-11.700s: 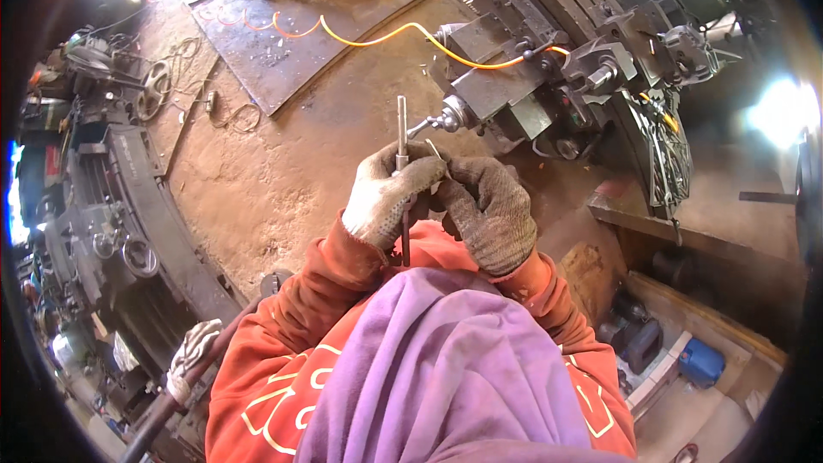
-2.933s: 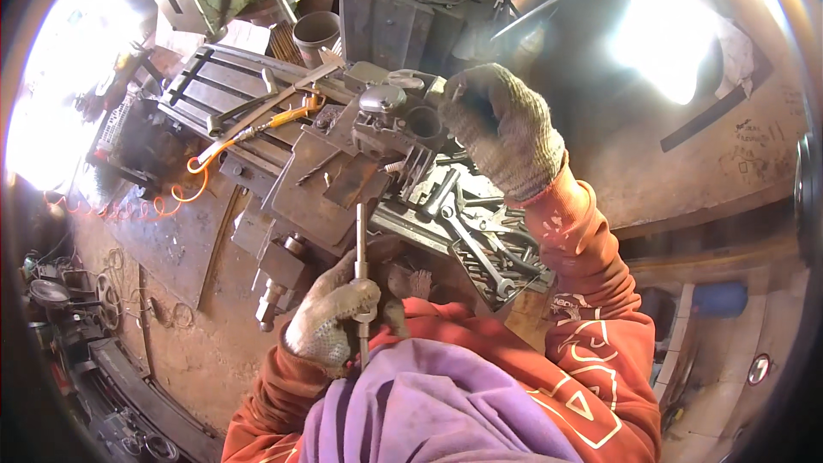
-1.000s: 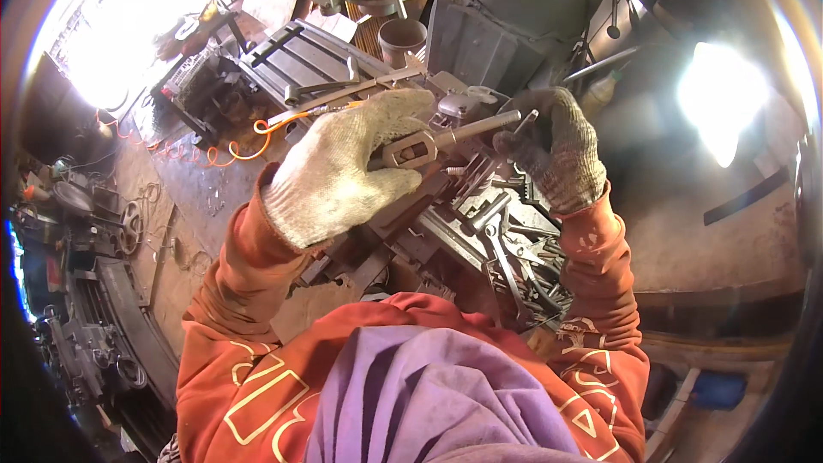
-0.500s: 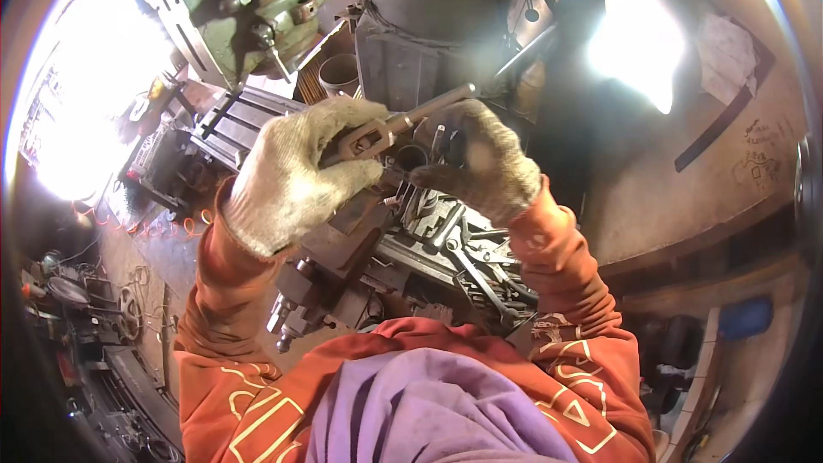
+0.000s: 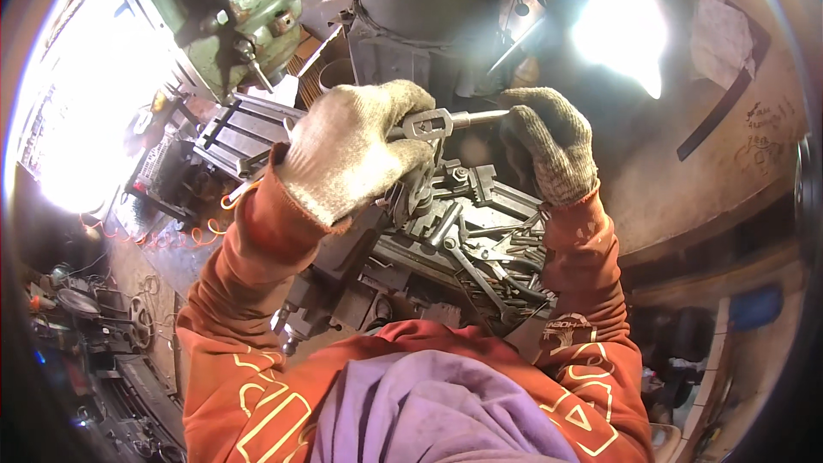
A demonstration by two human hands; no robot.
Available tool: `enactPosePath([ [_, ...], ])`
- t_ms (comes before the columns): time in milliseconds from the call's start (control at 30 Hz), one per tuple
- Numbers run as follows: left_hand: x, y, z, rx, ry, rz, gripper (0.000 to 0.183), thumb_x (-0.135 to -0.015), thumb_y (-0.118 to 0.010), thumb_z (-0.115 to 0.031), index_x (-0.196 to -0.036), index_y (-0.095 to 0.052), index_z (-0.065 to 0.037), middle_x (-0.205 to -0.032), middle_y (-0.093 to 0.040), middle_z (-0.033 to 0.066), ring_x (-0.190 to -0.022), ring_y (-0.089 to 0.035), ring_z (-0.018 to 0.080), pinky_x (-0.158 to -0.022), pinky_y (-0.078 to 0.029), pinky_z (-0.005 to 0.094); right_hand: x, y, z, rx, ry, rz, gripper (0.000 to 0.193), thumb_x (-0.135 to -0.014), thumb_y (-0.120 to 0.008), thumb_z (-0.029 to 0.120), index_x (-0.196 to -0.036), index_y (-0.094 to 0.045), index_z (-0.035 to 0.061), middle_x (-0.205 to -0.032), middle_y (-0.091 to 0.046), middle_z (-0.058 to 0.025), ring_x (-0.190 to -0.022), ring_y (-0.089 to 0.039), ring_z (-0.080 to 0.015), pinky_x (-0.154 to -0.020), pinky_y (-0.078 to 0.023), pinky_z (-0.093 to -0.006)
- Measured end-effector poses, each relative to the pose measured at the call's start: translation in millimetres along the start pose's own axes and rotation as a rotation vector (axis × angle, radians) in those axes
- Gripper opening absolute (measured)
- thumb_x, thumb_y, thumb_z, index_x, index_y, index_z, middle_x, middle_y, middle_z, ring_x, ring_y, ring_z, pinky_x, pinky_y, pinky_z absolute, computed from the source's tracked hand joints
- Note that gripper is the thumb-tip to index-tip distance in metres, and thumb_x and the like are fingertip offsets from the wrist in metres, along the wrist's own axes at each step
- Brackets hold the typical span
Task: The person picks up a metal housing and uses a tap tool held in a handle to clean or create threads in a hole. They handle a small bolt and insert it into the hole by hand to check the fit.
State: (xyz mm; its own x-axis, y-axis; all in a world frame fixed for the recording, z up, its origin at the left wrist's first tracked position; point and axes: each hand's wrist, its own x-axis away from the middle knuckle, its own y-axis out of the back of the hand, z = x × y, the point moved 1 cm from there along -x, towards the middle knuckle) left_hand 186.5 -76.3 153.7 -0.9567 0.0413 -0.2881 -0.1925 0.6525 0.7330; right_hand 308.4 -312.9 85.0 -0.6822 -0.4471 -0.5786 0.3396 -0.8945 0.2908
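Note:
In front of me a metal tap wrench (image 5: 429, 124), with a slotted window in its body, lies nearly level and points to the right. My left hand (image 5: 351, 146), in a pale knit work glove, is closed round its left end, hiding that handle. The thin right handle runs to the fingertips of my right hand (image 5: 555, 141), gloved too. Those fingers are curled at the handle's tip; how firmly they press is hard to see. Beneath the hands, an open-end wrench (image 5: 476, 279) lies among several loose metal tools.
A slotted machine table (image 5: 244, 133) stands at the left, below a green machine head (image 5: 266, 21). A bright lamp (image 5: 621, 34) glares at the upper right. An orange coiled hose (image 5: 201, 230) hangs at the left, and a curved brown surface (image 5: 686, 180) fills the right.
Both hands have shifted right and moved farther apart. The tap wrench has turned from a steep slant to nearly level. My right hand has moved out to the handle's tip.

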Motion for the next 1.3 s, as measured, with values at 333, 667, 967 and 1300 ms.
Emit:
enactPosePath([
  [333,-4,-5,-6,-0.094,0.113,0.008,0.034,-0.083,-0.077,-0.013,-0.116,-0.074,-0.002,-0.099,-0.076,0.0155,-0.09,-0.074,0.0225,-0.082,-0.057,0.0348,-13,-5,-28,-0.075,-0.025,0.054,0.025,-0.104,-0.065,0.017,-0.12,-0.068,-0.0009,-0.082,-0.067,-0.0049,-0.054,-0.055,-0.0069,-0.046,-0.041,-0.0214],
  [667,-5,1,-13,-0.08,0.265,0.062,0.035,-0.085,-0.078,-0.014,-0.116,-0.074,0.002,-0.09,-0.073,0.0113,-0.08,-0.066,0.0149,-0.072,-0.055,0.032,-46,-4,-37,0.423,0.92,0.08,0.029,-0.088,-0.074,0.003,-0.117,-0.07,-0.0021,-0.1,-0.069,-0.0144,-0.082,-0.069,-0.0239,-0.07,-0.056,-0.033],
  [967,-9,7,-5,0.036,0.329,0.174,0.039,-0.087,-0.078,-0.015,-0.122,-0.072,0.001,-0.098,-0.076,0.0127,-0.085,-0.069,0.0144,-0.078,-0.055,0.0315,-52,-4,-21,0.199,0.497,0.339,0.035,-0.076,-0.074,-0.012,-0.108,-0.069,-0.0013,-0.095,-0.067,-0.0163,-0.077,-0.067,-0.0297,-0.068,-0.055,-0.0366],
  [1300,9,14,2,0.077,0.277,0.134,0.034,-0.097,-0.07,-0.015,-0.125,-0.07,0.005,-0.099,-0.076,0.0084,-0.088,-0.066,0.0112,-0.081,-0.054,0.0299,-47,-3,-22,0.385,0.712,0.312,0.043,-0.074,-0.074,-0.01,-0.115,-0.065,-0.0028,-0.096,-0.067,-0.0173,-0.084,-0.068,-0.0331,-0.073,-0.057,-0.039],
])
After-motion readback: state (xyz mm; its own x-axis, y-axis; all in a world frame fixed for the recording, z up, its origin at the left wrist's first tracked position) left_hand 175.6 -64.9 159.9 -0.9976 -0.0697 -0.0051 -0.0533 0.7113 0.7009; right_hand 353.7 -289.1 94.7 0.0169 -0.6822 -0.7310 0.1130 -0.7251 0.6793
